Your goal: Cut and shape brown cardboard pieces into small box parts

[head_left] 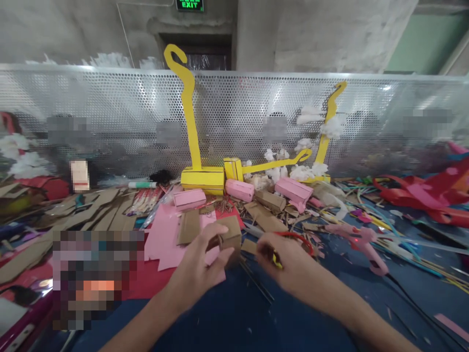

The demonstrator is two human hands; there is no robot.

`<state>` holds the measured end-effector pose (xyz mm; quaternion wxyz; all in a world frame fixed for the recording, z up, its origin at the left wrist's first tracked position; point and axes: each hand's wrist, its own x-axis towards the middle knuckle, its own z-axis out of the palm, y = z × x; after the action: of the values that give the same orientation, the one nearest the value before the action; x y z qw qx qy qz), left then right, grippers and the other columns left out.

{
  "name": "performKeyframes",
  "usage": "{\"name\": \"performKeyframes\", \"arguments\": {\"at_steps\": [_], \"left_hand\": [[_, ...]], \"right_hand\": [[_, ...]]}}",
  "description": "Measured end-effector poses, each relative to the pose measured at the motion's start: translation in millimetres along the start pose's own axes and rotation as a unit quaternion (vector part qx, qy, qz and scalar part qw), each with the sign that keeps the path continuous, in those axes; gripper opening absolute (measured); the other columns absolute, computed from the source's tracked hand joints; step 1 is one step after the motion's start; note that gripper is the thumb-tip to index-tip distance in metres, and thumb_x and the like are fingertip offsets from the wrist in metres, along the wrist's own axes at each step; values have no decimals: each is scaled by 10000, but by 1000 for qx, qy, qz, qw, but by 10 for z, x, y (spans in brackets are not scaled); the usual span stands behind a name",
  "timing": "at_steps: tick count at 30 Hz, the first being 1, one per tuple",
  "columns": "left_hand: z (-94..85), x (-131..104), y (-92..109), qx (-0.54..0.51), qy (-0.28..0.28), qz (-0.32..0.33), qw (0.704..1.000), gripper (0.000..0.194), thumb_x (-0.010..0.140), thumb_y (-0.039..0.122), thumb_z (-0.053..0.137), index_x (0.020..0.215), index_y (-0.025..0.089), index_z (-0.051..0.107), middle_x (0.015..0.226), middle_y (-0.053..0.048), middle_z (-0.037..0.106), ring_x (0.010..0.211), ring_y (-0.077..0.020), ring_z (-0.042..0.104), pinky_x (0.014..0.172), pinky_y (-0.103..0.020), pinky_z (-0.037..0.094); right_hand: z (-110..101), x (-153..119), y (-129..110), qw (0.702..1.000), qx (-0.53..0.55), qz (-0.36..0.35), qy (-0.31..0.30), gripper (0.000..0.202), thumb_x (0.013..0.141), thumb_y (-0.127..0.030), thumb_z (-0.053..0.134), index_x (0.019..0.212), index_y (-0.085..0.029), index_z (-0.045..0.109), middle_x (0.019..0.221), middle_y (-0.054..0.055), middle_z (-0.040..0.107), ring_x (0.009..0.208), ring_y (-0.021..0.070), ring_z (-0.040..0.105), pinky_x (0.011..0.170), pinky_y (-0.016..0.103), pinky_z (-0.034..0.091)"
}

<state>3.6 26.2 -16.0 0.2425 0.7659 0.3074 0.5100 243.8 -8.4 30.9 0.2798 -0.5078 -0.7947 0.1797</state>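
Observation:
My left hand (pixel 200 261) grips a small brown cardboard box (pixel 231 234) between thumb and fingers, just above the table. Close by on the right, my right hand (pixel 284 256) has its fingers curled together. Whether they pinch anything is hidden. A small cardboard scrap (pixel 249 246) shows by its fingertips. Behind that hand, a red loop (pixel 302 238) that looks like a scissor handle is partly covered. Beyond my left hand, a flat cardboard piece (pixel 188 227) lies on pink sheets (pixel 164 239).
Yellow paper hammer-like shapes (pixel 202 179) and pink boxes (pixel 189 198) stand along a perforated metal screen (pixel 238 107). A pink glue gun (pixel 366 244) with a black cord lies at right. Cardboard strips (pixel 84 215) cover the left; red paper forms (pixel 432 190) lie far right.

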Motion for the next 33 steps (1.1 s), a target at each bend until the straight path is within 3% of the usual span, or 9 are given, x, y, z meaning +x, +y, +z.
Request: {"name": "performKeyframes", "arguments": {"at_steps": [2, 7, 13, 17, 19, 21, 26, 29, 33], "left_hand": [[-31, 30, 26, -38, 27, -28, 999, 381, 977, 231, 613, 1323, 313, 476, 1313, -68, 588, 1146, -199, 668, 984, -367, 582], [-100, 28, 209, -58, 24, -58, 996, 383, 974, 247, 631, 1316, 313, 473, 1263, -52, 613, 1133, -184, 677, 963, -325, 590], [-30, -152, 201, -41, -24, -30, 998, 423, 979, 172, 600, 1329, 353, 447, 1255, -17, 613, 1125, -159, 674, 964, -292, 582], [13, -211, 144, 23, -35, 42, 998, 519, 953, 136, 619, 1383, 360, 434, 1288, -32, 608, 1176, -186, 633, 1055, -352, 537], [12, -203, 145, 43, -33, 68, 996, 555, 948, 120, 619, 1414, 347, 422, 1322, -52, 598, 1223, -203, 603, 1092, -381, 513], [6, -184, 159, 39, -39, 91, 994, 576, 945, 96, 611, 1427, 340, 410, 1331, -63, 596, 1240, -205, 592, 1067, -367, 533], [8, -174, 194, 16, -41, 77, 996, 573, 941, 96, 606, 1414, 364, 424, 1321, -64, 600, 1187, -214, 625, 999, -379, 585], [1, -168, 223, 1, -44, 52, 998, 555, 948, 108, 591, 1405, 374, 425, 1357, -73, 591, 1178, -233, 634, 1021, -434, 578], [-25, -120, 272, -40, -71, 69, 994, 567, 962, 102, 555, 1420, 389, 384, 1333, -78, 600, 1156, -239, 636, 991, -454, 596]], "right_hand": [[195, -41, 55, 997, -63, 10, -46, 77, 899, -224, 597, 966, -197, 620, 896, 69, 694, 763, 222, 643, 680, 338, 483], [547, -5, 162, 992, -117, 5, -54, 315, 784, -12, 509, 1044, -148, 625, 1011, 160, 724, 936, 299, 700, 816, 420, 533], [151, -2, 167, 998, -56, 8, -12, 300, 998, -140, 399, 1256, -198, 541, 854, 50, 701, 789, 229, 696, 731, 350, 514], [-149, -27, 71, 988, 106, 18, 107, 153, 1049, -331, 467, 1052, -240, 590, 813, 14, 654, 666, 168, 620, 632, 282, 504], [-266, -49, -7, 969, 220, -3, 117, 179, 1024, -381, 550, 1143, -257, 602, 1021, 59, 700, 816, 185, 677, 720, 284, 560], [-376, -96, -86, 949, 291, -39, 116, 364, 970, -412, 653, 1314, -325, 574, 1269, 80, 661, 1052, 231, 680, 848, 305, 586], [-558, -247, -176, 941, 318, -56, 99, 776, 693, -663, 833, 1365, -368, 579, 1242, 100, 678, 1049, 303, 702, 922, 361, 614], [-487, -234, -191, 955, 274, -64, 93, 871, 663, -538, 917, 1424, -395, 517, 1391, 99, 617, 1206, 343, 650, 1028, 413, 572], [-187, -88, -261, 968, 232, -44, 86, 743, 784, -240, 848, 1422, -386, 496, 1452, 70, 578, 1343, 341, 555, 1095, 504, 519]]}}
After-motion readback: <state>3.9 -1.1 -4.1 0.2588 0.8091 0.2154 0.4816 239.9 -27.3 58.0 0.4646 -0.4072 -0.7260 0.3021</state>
